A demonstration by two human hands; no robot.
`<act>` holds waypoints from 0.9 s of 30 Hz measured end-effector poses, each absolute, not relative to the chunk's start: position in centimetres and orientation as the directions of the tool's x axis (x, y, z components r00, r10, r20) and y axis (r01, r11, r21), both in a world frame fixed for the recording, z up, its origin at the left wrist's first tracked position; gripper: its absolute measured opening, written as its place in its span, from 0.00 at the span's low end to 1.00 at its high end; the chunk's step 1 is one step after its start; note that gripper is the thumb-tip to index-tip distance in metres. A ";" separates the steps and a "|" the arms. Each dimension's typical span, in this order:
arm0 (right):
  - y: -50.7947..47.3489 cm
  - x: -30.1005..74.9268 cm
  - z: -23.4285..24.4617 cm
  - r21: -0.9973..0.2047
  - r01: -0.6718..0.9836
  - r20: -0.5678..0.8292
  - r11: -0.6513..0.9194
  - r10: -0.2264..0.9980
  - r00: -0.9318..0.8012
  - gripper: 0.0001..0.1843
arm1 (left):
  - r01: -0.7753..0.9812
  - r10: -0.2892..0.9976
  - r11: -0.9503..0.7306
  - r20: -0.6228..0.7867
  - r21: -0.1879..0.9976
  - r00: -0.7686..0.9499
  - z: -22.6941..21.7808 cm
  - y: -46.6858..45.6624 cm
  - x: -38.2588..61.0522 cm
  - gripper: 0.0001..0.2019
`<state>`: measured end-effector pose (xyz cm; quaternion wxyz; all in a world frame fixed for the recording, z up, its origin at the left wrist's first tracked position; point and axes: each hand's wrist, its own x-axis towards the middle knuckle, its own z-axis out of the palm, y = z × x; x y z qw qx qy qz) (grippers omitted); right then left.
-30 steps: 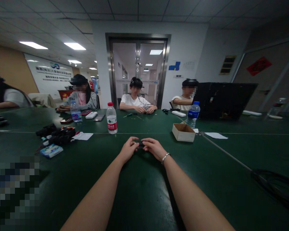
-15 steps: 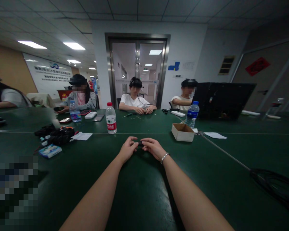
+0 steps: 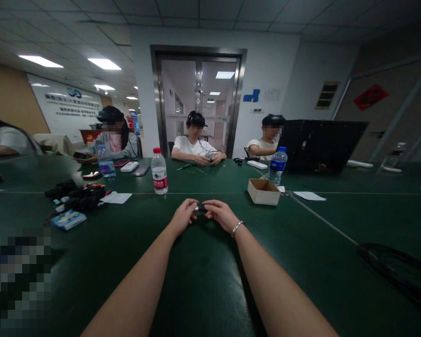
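Note:
Between my hands, just above the green table [image 3: 203, 281], is a small dark, slim object [image 3: 199, 209] with a shiny part toward its left end. Its exact kind is too small to make out. My left hand [image 3: 184, 217] has thumb and fingers closed on the left end. From the other side, my right hand [image 3: 220, 215], with a silver bracelet [image 3: 237, 228] at the wrist, pinches the right end. The fingertips partly cover the object.
A red-capped bottle [image 3: 159, 172] stands ahead on the left, an open cardboard box [image 3: 264, 193] and a blue-capped bottle [image 3: 277, 166] on the right. Black gear [image 3: 86, 197] and a tissue pack [image 3: 68, 219] lie left; coiled cable [image 3: 393, 262] lies right. Several people sit across the table.
My hands stay together around the dark object; its shiny part shows more clearly between the fingers. The whole view has shifted slightly.

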<state>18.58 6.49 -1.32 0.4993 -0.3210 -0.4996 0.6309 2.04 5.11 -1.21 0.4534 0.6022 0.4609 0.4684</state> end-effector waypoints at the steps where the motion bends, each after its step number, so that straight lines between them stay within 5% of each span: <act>1: 6.5 18.6 -1.3 -0.951 -0.309 0.093 -0.002 0.951 -0.295 0.15 | 0.123 0.980 -0.163 0.147 0.979 0.132 -1.2 5.1 2.0 0.14; 27: 6.4 18.5 -1.2 -0.951 -0.308 0.086 -0.004 0.956 -0.280 0.10 | 0.159 0.979 -0.188 0.172 0.969 0.111 -1.3 5.1 1.9 0.16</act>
